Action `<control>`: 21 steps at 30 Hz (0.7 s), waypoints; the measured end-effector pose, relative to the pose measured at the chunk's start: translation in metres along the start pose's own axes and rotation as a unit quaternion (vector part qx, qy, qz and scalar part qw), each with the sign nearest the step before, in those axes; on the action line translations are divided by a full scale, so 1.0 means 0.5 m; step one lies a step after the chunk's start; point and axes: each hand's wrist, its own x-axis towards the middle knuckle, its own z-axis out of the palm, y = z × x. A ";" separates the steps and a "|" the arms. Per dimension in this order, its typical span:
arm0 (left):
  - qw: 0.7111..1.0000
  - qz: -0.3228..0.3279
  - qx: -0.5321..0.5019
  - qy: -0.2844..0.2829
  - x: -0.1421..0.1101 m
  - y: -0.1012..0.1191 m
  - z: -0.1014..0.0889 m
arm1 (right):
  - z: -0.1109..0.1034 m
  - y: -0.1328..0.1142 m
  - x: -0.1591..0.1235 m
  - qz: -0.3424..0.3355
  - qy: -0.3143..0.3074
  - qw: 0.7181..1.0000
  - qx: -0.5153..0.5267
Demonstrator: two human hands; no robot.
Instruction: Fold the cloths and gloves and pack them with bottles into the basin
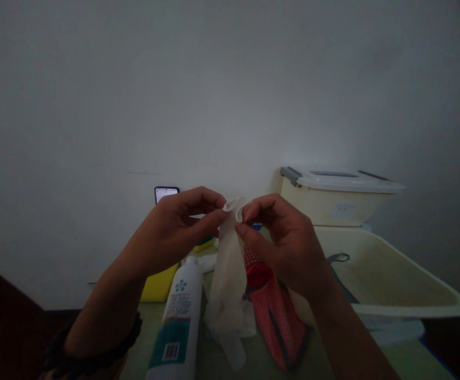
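A pale, translucent disposable glove hangs between my hands with its fingers pointing down. My left hand pinches one side of its rolled cuff between thumb and fingers. On the other side of the cuff, my right hand holds the edge in the same kind of pinch. The cuff is folded into a wavy shape between them. Below my left hand stands a white bottle with a teal label. Just right of the glove lies a red and grey cloth item, partly covered by my right hand.
A cream basin with a grey strap-like item inside stands at the right. Behind it is a lidded storage box. A phone leans near the wall. Something yellow sits behind the bottle on the green tabletop.
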 end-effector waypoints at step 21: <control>0.995 -0.011 -0.093 0.018 -0.004 -0.004 -0.015 | -0.037 -0.004 0.005 -0.071 -0.001 0.991 -0.112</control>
